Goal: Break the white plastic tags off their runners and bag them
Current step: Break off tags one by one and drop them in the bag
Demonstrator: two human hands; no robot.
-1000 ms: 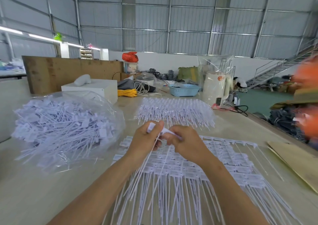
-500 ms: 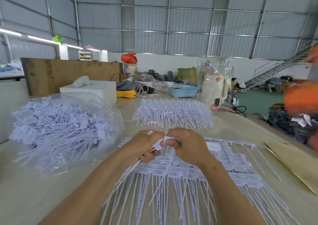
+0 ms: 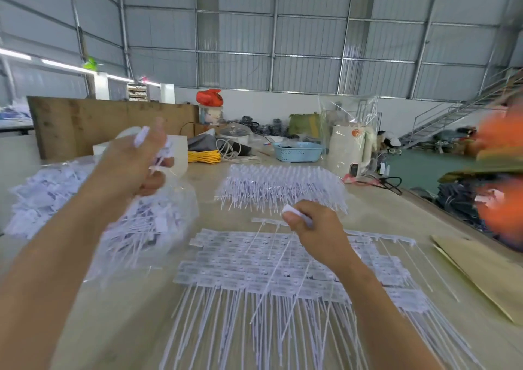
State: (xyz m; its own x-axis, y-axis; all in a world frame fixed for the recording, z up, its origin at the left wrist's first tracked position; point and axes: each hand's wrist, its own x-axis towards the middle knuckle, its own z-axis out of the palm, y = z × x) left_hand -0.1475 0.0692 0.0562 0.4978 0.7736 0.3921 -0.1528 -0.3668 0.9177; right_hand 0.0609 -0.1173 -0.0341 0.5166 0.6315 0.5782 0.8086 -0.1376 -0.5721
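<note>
A corrugated metal shed wall rises behind a long pale worktable [image 3: 376,214]. The left hand [image 3: 135,160], raised and blurred over the clear bag [image 3: 158,222] at the left, curls its fingers round a bunch of loose white tags [image 3: 143,136]. The bag is full of separated tags. The right hand [image 3: 319,233], lower and nearer the middle, pinches a tag head [image 3: 291,209] between thumb and forefinger above the sheets of tags on runners [image 3: 268,267] lying flat on the table. Farther off lies another stack of tags [image 3: 280,185]. The print on the tags is too small to read, as is the marking on the white kettle [image 3: 349,148].
</note>
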